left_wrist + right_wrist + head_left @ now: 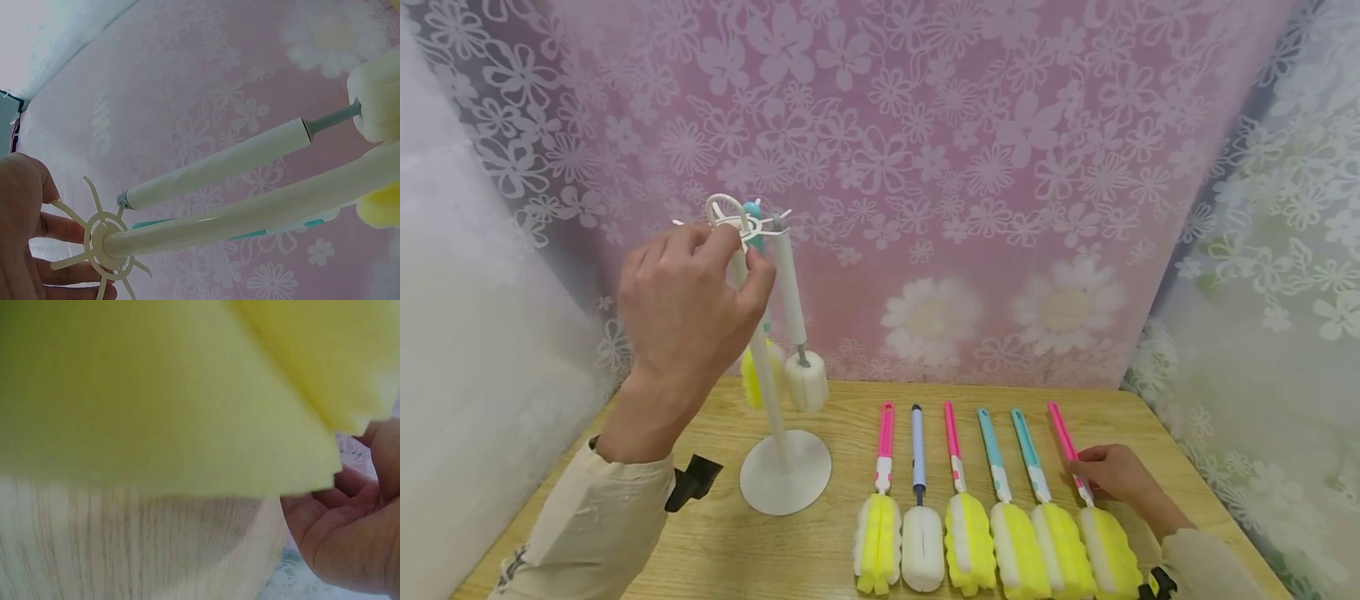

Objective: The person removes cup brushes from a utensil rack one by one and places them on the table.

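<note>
My left hand [688, 312] grips the hooked top of a white hanging stand [767, 375]; in the left wrist view, its fingers [62, 228] lie behind the hook ring [90, 240]. From the hooks hang a white-handled sponge brush [788, 287] and a teal-handled one [752, 212] with a yellow-and-white head, partly behind the pole. At the right end of a row, my right hand [1116, 475] pinches the pink handle of a sponge brush [1063, 433] near its white neck. That brush's yellow head [156, 394] fills much of the right wrist view.
Left of the held brush, several sponge brushes lie side by side on the wooden table [715, 542], among them a lavender-handled one [918, 450] and a teal-handled one [1026, 446]. The stand's round base [805, 479] rests left of them. Flowered cloth [925, 167] surrounds the table.
</note>
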Motion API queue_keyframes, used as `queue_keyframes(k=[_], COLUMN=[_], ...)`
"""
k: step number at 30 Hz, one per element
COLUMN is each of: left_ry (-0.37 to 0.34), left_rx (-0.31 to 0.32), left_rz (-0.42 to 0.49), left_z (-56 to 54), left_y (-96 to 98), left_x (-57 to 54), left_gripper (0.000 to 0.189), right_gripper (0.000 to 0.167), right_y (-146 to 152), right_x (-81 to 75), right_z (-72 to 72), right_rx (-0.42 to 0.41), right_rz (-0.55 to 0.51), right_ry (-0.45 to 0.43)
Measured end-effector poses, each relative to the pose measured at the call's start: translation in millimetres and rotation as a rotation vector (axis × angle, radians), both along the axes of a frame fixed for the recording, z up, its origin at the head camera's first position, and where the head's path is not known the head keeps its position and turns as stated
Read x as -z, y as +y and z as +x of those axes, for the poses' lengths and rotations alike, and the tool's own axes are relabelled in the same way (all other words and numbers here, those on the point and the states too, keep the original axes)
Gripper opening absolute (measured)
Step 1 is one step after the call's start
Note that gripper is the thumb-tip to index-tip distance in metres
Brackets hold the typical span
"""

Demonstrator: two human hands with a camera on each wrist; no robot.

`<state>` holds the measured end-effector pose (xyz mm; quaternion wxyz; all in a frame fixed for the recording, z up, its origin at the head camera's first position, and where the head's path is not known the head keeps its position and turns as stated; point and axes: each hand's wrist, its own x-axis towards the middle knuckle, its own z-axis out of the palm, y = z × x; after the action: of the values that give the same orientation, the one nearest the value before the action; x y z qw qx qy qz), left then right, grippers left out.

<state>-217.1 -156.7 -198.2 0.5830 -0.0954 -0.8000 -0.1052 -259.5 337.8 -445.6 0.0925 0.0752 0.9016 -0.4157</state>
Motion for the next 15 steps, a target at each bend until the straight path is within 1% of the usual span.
queue_keyframes(k=[5,9,13,15], left_ry=[-0.009,0.006,0.017,0.006], left_rx=[-0.002,-0.004,-0.005,-0.001], left_rz=[-0.003,-0.001,0.002,0.003], left_z=[0.8,-0.1,-0.8,-0.3], left_y=[-0.5,-0.2,0.2,0.2], left_x=[1.0,1.6,1.6,1.5], left_gripper=[0.03,0.03,0.028,0.029], right_gripper=[0.057,0.057,0.057,0.057], right_y=[1.9,2.7,1.3,0.6], right_x=[3.8,6.1,5.6,5.0], right_z=[0.8,0.7,1.5,3.0], right_rx=[-0.003,0.004,-0.002,-0.014], right_rz=[-0.004,0.011,0.058,0.073], right_ry=[-0.027,-0.042,-0.027,-0.02])
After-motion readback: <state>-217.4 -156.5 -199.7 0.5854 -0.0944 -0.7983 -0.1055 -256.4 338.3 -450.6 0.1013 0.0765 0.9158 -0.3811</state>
